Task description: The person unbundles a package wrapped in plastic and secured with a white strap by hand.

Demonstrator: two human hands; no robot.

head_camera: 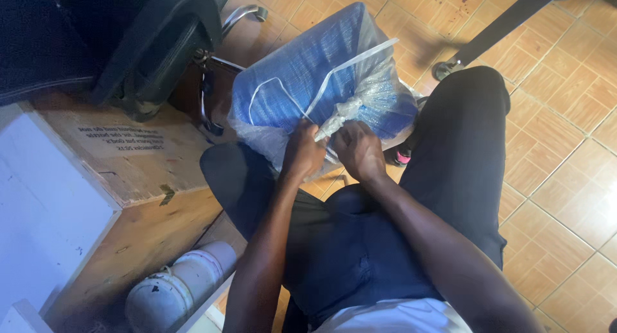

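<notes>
Blue bundle in clear plastic sat just beyond both hands; left hand and right hand were closed, pinching its knotted white strap between them.

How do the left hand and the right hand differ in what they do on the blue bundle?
The left hand pinches the white strap; the right hand grips the twisted clear plastic neck. The left hand sits nearer the wooden crate, the right nearer the tiled floor. Both rest against the blue bundle.
</notes>
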